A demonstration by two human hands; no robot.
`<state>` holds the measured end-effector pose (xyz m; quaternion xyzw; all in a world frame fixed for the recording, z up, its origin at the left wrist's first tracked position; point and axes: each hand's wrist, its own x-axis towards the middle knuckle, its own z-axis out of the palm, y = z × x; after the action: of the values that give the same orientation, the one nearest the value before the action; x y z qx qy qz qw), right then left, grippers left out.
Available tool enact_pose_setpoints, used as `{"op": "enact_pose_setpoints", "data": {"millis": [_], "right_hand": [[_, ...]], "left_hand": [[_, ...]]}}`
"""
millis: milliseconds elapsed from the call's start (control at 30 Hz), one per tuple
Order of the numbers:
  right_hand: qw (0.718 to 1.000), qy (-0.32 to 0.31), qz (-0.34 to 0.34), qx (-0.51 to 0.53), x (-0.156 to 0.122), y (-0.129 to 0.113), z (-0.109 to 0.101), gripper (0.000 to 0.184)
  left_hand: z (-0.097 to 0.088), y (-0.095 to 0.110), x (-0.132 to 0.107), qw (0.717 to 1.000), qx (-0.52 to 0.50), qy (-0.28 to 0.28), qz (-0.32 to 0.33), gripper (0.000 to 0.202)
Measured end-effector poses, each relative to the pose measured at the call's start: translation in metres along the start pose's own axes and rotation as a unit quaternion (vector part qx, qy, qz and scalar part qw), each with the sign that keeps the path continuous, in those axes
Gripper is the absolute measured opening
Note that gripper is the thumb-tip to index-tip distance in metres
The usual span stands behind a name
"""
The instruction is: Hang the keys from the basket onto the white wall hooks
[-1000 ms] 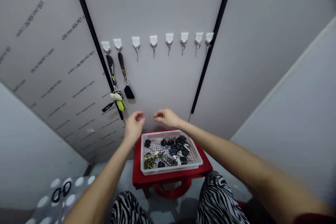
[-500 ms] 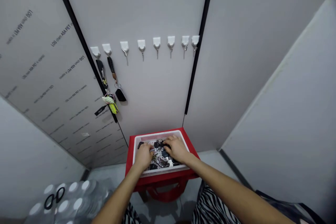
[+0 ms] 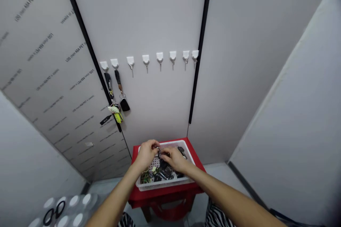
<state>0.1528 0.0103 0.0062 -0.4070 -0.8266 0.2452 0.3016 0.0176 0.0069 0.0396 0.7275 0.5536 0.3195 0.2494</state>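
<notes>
1. Since half a second ago, both hands have lifted from the basket's contents and drawn together above its rear half; the view has shifted too, so the wall hooks sit lower.
2. The left hand is bent over the basket's rear left part, thumb and forefinger pinching a small dark-and-metal item.
3. The right hand faces it, fingers curled inward, tips at the same item; I cannot tell whether they grip it or only touch it.
4. That item is between the two hands, above the basket; its exact shape is too small to make out.
5. Below is the white basket, with perforated floor and slotted rear wall, on a red-covered stool.
6. In the basket, black-headed keys lie at the rear right, more dark and metal pieces lie by the front, and a round gold-green piece sits in the front left corner.
7. Eight white hooks line the wall. The leftmost bears a black strap with a yellow-green piece; the next, a black-and-brown strap with a black fob.
8. At lower left, black-handled scissors rest on white-capped bottles.
</notes>
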Motion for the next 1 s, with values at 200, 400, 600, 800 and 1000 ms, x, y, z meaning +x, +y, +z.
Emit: {"op": "enact_pose_setpoints", "data": {"millis": [200, 400, 600, 800, 1000], "right_hand": [[0.977, 0.050, 0.044, 0.201, 0.018, -0.020, -0.010, 0.016], [0.956, 0.079, 0.050, 0.277, 0.051, -0.044, -0.027, 0.016], [0.946, 0.124, 0.027, 0.298, 0.113, -0.089, -0.064, 0.019], [0.937, 0.182, -0.008, 0.297, 0.179, -0.129, -0.095, 0.014], [0.946, 0.206, 0.022, 0.251, 0.221, -0.149, -0.108, 0.014]], "left_hand": [[-0.025, 0.015, 0.023, 0.984, -0.175, 0.034, -0.014, 0.010], [-0.047, 0.026, 0.033, 0.947, -0.304, 0.101, -0.014, 0.015], [-0.072, 0.028, 0.044, 0.929, -0.305, 0.199, 0.059, 0.019], [-0.119, 0.052, 0.080, 0.927, -0.196, 0.305, 0.100, 0.027], [-0.155, 0.066, 0.109, 0.935, -0.115, 0.326, 0.079, 0.032]]}}
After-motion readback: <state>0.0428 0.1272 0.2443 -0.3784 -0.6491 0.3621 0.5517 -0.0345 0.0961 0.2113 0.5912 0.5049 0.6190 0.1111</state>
